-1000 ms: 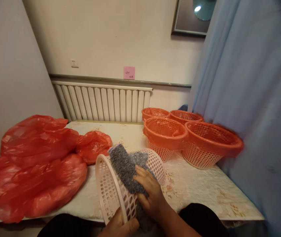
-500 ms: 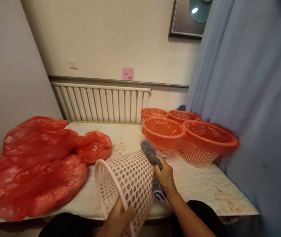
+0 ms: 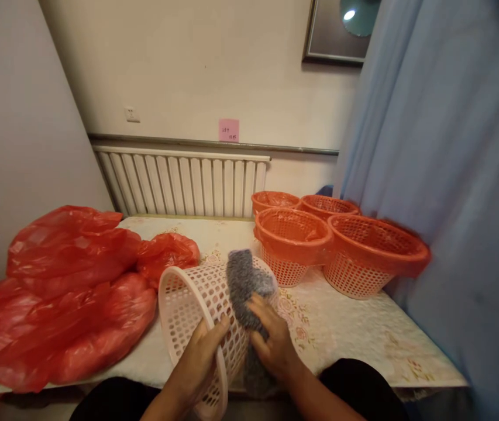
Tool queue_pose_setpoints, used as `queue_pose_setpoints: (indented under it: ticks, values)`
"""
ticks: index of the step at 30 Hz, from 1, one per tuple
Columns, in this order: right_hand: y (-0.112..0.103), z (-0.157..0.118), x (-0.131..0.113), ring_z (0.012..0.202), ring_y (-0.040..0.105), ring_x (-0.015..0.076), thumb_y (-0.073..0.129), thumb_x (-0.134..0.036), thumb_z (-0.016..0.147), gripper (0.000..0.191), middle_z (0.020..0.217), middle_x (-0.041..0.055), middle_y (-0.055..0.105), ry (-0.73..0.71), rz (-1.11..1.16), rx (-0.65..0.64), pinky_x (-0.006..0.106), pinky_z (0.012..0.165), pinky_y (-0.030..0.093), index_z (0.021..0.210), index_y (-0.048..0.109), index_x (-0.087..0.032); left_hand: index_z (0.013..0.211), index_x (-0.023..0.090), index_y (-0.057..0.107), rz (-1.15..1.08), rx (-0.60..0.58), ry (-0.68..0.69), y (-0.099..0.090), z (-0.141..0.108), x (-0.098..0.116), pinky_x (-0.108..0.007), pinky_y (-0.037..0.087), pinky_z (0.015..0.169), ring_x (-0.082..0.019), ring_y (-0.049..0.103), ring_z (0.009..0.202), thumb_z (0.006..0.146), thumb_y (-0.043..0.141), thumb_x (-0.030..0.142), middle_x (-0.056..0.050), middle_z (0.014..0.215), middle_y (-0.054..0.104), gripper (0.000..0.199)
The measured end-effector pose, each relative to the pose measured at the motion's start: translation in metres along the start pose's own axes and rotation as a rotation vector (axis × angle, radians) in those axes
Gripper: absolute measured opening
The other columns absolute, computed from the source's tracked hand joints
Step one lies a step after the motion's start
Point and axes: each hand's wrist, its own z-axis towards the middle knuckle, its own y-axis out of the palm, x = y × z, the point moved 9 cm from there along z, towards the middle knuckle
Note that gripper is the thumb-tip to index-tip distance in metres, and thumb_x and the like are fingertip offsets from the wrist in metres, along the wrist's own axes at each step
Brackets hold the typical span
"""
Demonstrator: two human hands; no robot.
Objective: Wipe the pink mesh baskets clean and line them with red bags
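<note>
A pale pink perforated plastic wastebasket (image 3: 188, 289) lies tilted on its side before me, its mouth facing left. My left hand (image 3: 199, 359) is closed around its rim, thumb on the outer wall and the fingers inside. With my right hand (image 3: 271, 336) I press a grey fuzzy cloth (image 3: 241, 286) against the basket's side near the base. The cloth bunches under my fingers, and part of it hangs below the hand.
Red plastic bags (image 3: 74, 292) lie heaped on the left of the covered table (image 3: 350, 333). Several baskets lined with red bags (image 3: 293, 234) stand at the back right, beside a blue curtain (image 3: 464, 175). A white radiator (image 3: 183, 181) runs along the wall behind.
My right hand and the cloth have moved left from the basket's base end onto its side wall. The basket has turned and shifted slightly left, with my left hand still at its rim.
</note>
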Motion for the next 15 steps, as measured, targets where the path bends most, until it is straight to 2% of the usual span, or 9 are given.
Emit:
queue_pose_setpoints:
  ticks: [3, 5, 7, 9, 11, 15]
  values:
    - [0.017, -0.010, -0.041, 0.135, 0.039, 0.0255, 0.050, -0.014, 0.075, 0.060, 0.142, 0.0118, 0.047, -0.167, 0.029, -0.107, 0.047, 0.109, 0.037, 0.135, 0.044, -0.018, 0.128, 0.015, 0.055, 0.099, 0.015, 0.049, -0.017, 0.002, -0.007, -0.045, 0.039, 0.108, -0.031, 0.053, 0.125, 0.082, 0.063, 0.046, -0.012, 0.126, 0.065, 0.057]
    - [0.024, -0.012, -0.051, 0.137, 0.036, 0.0262, 0.051, -0.015, 0.075, 0.061, 0.144, 0.0128, 0.044, -0.180, 0.015, -0.146, 0.048, 0.110, 0.035, 0.135, 0.041, -0.017, 0.127, 0.015, 0.056, 0.172, 0.033, 0.048, -0.029, 0.002, -0.013, -0.044, 0.037, 0.109, -0.030, 0.052, 0.126, 0.081, 0.062, 0.052, -0.012, 0.124, 0.067, 0.059]
    - [0.025, -0.010, -0.051, 0.138, 0.036, 0.0259, 0.050, -0.013, 0.073, 0.059, 0.144, 0.0124, 0.044, -0.155, 0.007, -0.144, 0.048, 0.110, 0.035, 0.132, 0.044, -0.017, 0.127, 0.016, 0.057, 0.250, 0.028, 0.046, -0.036, 0.000, -0.018, -0.043, 0.034, 0.111, -0.030, 0.051, 0.127, 0.081, 0.060, 0.056, -0.012, 0.121, 0.068, 0.061]
    - [0.022, -0.004, -0.043, 0.137, 0.037, 0.0253, 0.048, -0.011, 0.072, 0.056, 0.143, 0.0112, 0.046, -0.129, 0.019, -0.115, 0.048, 0.110, 0.036, 0.127, 0.048, -0.019, 0.130, 0.016, 0.056, 0.309, 0.000, 0.051, -0.037, -0.003, -0.021, -0.044, 0.029, 0.114, -0.030, 0.051, 0.127, 0.083, 0.058, 0.055, -0.011, 0.121, 0.068, 0.060]
    - [0.015, 0.004, -0.026, 0.136, 0.039, 0.0242, 0.046, -0.008, 0.071, 0.054, 0.142, 0.0108, 0.048, -0.072, 0.032, -0.047, 0.048, 0.109, 0.037, 0.124, 0.052, -0.019, 0.132, 0.016, 0.053, 0.325, -0.013, 0.054, -0.035, -0.006, -0.023, -0.046, 0.026, 0.115, -0.030, 0.051, 0.126, 0.085, 0.056, 0.053, -0.012, 0.123, 0.067, 0.060]
    - [-0.008, 0.011, 0.039, 0.126, 0.051, 0.0221, 0.045, -0.006, 0.073, 0.051, 0.133, 0.0104, 0.057, 0.177, -0.020, 0.139, 0.044, 0.107, 0.041, 0.121, 0.059, -0.018, 0.134, 0.015, 0.052, 0.359, -0.036, 0.034, -0.029, -0.011, -0.030, -0.048, 0.024, 0.116, -0.033, 0.045, 0.131, 0.084, 0.057, 0.054, -0.014, 0.130, 0.061, 0.063]
